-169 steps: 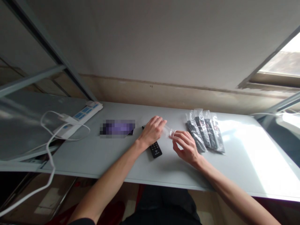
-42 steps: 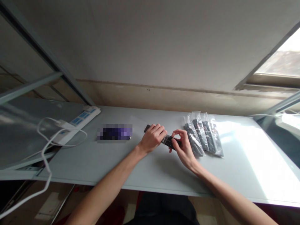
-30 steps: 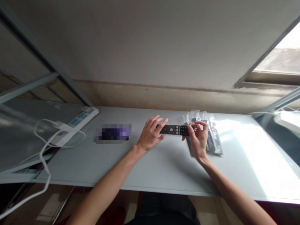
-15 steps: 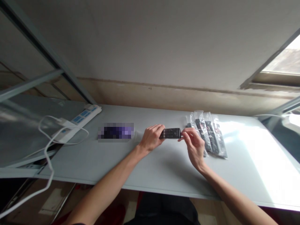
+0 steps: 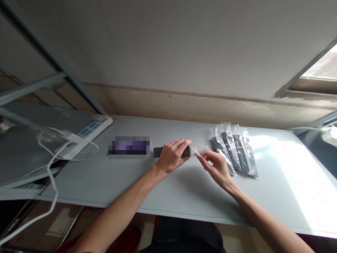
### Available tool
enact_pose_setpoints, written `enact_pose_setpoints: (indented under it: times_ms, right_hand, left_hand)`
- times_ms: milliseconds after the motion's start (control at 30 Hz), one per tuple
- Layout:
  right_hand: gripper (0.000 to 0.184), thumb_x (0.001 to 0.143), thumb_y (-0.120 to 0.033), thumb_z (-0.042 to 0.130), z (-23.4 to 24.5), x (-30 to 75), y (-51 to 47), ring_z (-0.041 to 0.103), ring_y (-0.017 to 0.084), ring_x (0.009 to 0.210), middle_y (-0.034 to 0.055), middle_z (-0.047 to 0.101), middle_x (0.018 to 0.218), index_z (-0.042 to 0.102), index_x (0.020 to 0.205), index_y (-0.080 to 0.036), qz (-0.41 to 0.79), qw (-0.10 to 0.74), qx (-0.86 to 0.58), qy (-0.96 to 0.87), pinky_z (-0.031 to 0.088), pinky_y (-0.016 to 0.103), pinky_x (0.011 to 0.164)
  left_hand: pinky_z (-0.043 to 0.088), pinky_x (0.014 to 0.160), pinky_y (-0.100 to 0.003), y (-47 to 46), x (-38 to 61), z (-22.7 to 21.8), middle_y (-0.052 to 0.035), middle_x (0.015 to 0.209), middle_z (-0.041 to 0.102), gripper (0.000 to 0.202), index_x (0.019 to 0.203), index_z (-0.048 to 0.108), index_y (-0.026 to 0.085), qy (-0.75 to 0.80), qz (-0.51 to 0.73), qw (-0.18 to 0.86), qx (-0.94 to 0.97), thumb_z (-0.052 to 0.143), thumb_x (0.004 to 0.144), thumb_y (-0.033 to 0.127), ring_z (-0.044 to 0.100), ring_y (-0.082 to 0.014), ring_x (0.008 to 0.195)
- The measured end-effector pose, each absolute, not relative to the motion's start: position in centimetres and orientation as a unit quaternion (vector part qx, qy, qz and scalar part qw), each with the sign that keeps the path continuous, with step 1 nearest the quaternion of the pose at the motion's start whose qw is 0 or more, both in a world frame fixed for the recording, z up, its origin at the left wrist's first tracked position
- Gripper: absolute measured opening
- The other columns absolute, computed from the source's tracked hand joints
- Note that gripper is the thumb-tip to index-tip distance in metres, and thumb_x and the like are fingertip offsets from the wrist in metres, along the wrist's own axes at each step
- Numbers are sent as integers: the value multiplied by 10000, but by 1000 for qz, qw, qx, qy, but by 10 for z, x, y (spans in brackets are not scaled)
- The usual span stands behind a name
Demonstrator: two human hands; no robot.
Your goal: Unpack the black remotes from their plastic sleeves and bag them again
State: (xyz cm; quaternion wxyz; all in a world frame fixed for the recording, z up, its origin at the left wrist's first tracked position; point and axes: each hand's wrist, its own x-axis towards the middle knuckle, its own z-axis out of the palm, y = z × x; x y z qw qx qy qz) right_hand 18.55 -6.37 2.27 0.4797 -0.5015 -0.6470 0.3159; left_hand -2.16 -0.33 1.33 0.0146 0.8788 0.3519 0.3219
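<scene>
Small packing workroom, grey worktable (image 5: 110,182), bagged remotes (image 5: 235,149), power strip (image 5: 86,135)

Left hand (image 5: 171,156) around black remote (image 5: 171,152), right hand (image 5: 216,167) pinching clear bag (image 5: 198,151).

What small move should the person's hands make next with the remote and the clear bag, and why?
Probably the left hand should slide the remote further into the clear bag, while the right hand holds the bag's end. The remote lies across the table under the left hand, its left end showing, and the bagged remotes lie to the right.
</scene>
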Motion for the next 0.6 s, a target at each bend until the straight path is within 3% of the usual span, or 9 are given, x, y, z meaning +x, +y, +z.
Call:
enact_pose_setpoints:
  times_ms: [100, 200, 267, 367, 467, 533, 600]
  right_hand:
    - [348, 976, -544, 715, 25, 192, -61, 436, 101, 427, -60, 506, 549, 711, 861, -216, 340, 538, -525, -565, 346, 229, 393]
    - [305, 995, -525, 704, 24, 201, -54, 501, 112, 407, -58, 583, 552, 706, 983, -221, 329, 592, -541, -498, 413, 233, 407]
    - [299, 1005, -521, 688, 20, 207, -47, 601, 139, 473, -34, 646, 607, 684, 1009, -223, 330, 604, -543, -481, 487, 248, 461]
    - [319, 988, -532, 698, 11, 214, -39, 721, 182, 682, 8, 718, 822, 643, 1096, -237, 344, 606, -535, -478, 569, 270, 553]
    - [478, 969, -502, 726, -2, 215, -34, 743, 201, 850, 28, 708, 1037, 538, 1351, -285, 344, 583, -534, -507, 627, 316, 672]
    - [635, 973, -465, 722, -11, 214, -34, 745, 214, 924, 61, 689, 1170, 416, 1507, -312, 329, 552, -538, -545, 650, 367, 759]
    - [674, 986, -415, 696, -19, 211, -35, 739, 243, 1040, 109, 663, 1297, 378, 1571, -308, 287, 514, -541, -601, 654, 441, 877]
  left_hand:
    - [583, 836, -334, -7, -18, 14, -57, 1103, 761, 476, 1448, 513, 227, 347, 321, 36, 881, 670, 1028, 389, 760, -234, 976]
    - [591, 799, -318, -10, -15, 12, -50, 1123, 766, 625, 1560, 431, 228, 351, 307, 72, 882, 651, 1028, 470, 768, -218, 926]
    - [595, 816, -311, -10, -14, 11, -57, 1164, 771, 589, 1570, 432, 224, 345, 288, 98, 888, 608, 1050, 436, 773, -212, 956]
    - [592, 870, -323, -9, -12, 8, -65, 1179, 771, 381, 1464, 557, 217, 314, 241, 116, 911, 522, 1093, 297, 764, -211, 1000]
    - [580, 934, -359, -7, -12, 7, -79, 1146, 765, 323, 1381, 633, 190, 284, 199, 109, 931, 522, 1077, 185, 743, -227, 1032]
    - [567, 998, -385, -5, -11, 6, -92, 1208, 752, 340, 1389, 640, 183, 266, 194, 109, 938, 556, 1060, 165, 721, -236, 1105]
    - [547, 1069, -400, -4, -11, 3, -94, 1283, 736, 325, 1368, 661, 192, 247, 198, 117, 941, 579, 1054, 173, 696, -233, 1186]
